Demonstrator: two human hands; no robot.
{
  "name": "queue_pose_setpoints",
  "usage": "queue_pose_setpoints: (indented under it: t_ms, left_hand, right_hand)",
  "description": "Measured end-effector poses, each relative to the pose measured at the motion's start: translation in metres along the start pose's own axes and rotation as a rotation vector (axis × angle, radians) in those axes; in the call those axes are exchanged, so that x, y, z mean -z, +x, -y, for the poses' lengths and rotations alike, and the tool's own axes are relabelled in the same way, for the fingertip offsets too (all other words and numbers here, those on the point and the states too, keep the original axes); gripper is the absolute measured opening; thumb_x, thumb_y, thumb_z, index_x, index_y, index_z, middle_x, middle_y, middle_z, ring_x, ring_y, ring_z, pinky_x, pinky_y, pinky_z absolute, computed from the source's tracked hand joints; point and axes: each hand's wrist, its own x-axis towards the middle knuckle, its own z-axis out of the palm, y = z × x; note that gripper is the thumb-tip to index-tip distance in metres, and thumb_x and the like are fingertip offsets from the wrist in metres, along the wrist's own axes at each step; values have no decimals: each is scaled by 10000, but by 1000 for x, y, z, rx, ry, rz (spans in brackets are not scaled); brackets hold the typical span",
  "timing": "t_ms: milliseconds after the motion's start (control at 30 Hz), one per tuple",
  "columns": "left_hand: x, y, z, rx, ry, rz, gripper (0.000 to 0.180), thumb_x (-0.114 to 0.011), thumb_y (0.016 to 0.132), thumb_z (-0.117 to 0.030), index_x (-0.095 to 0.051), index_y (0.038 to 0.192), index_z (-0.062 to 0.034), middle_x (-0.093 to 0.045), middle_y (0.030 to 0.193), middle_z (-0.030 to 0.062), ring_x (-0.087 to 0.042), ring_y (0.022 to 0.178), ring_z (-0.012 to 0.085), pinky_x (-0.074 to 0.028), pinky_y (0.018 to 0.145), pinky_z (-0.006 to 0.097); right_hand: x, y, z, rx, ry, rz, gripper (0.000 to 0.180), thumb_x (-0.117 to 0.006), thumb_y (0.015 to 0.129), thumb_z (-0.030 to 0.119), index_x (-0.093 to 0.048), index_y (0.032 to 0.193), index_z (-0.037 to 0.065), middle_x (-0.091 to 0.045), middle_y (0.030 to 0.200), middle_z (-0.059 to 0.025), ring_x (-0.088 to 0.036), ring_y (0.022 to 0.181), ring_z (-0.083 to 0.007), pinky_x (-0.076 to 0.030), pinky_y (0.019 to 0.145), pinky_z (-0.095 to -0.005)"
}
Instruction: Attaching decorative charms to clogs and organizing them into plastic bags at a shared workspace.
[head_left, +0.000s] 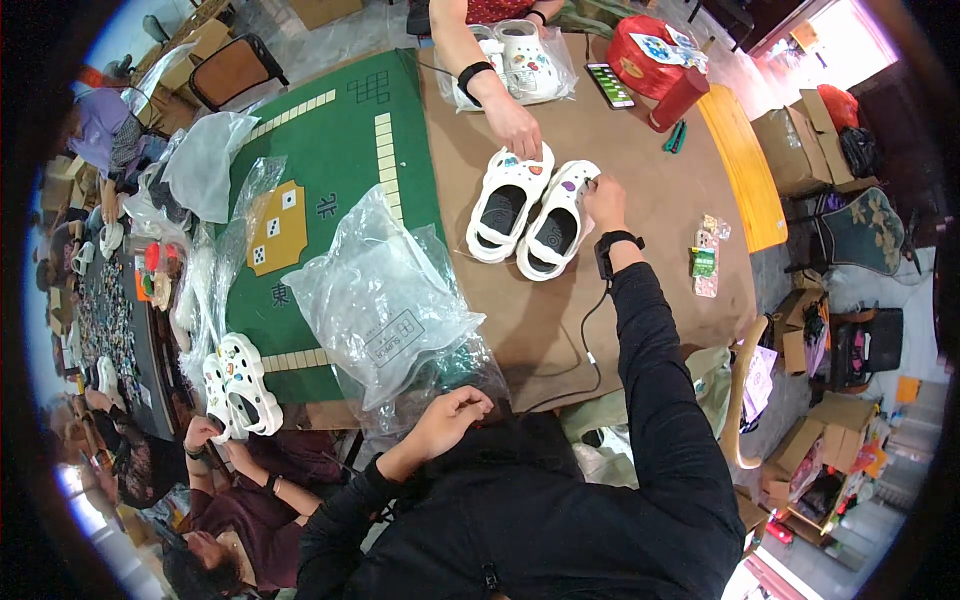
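The right hand (604, 203) pinches the toe of a white foam clog (557, 220), steadying it beside its twin (509, 203) on the brown bench (640, 180). The left hand (452, 412), loosely curled and holding nothing, rests near a crumpled clear plastic bag (385, 300).

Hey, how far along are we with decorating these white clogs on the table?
Both white clogs already carry some coloured charms. In hand: the right hand touches the toe of the right-hand clog, while a co-worker's hand touches the other. The left hand rests by the plastic bags. How many charms remain is unclear.

Bare brown tabletop (640, 130) beyond clogs (530, 205); plastic bags (385, 300) crowd left.
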Motion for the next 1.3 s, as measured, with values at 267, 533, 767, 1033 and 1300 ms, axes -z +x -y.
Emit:
queue_pose_setpoints:
  t_ms: [267, 533, 767, 1033, 1300]
  left_hand:
    - [13, 40, -3, -150, 319, -105, 205, -503, 882, -144, -569, 1005, 7, -607, 902, 80, -570, 821, 156, -445, 739, 268]
    - [-18, 226, -21, -661, 620, -298, 339, -507, 858, -207, -520, 1092, 38, -572, 1022, 189, -567, 908, 324, -442, 785, 387]
    - [-48, 258, -14, -402, 1372, -435, 496, -564, 769, -293, -499, 1183, -27, -393, 1295, 187, -317, 1232, 310, -249, 1012, 424]
    - [-44, 261, -12, -331, 1461, -340, 474, -515, 805, -365, -526, 1189, -88, -352, 1344, 200, -307, 1250, 345, -264, 1011, 425]
    - [-43, 264, -10, -306, 1433, -297, 489, -518, 792, -348, -516, 1201, -81, -338, 1343, 224, -293, 1251, 381, -269, 1014, 451]
  right_hand:
    - [21, -16, 23, 74, -134, 169, 155, -564, 743, 154, -602, 818, 23, -596, 838, -187, -579, 789, -361, -460, 707, -424]
    - [7, -39, 42, 208, -220, 310, 274, -549, 764, 243, -542, 899, 5, -571, 919, -168, -594, 777, -327, -496, 665, -410]
    - [2, -42, 29, 91, -231, 287, 271, -478, 853, 266, -540, 898, 6, -602, 829, -186, -610, 726, -343, -493, 627, -428]
    - [5, -20, 4, 183, -36, 522, 267, -465, 848, 205, -541, 817, -50, -590, 721, -226, -593, 680, -357, -469, 621, -414]
    - [7, -31, -18, -178, 717, 300, 240, -505, 861, 211, -545, 747, 5, -550, 605, -99, -535, 556, -178, -432, 518, -304]
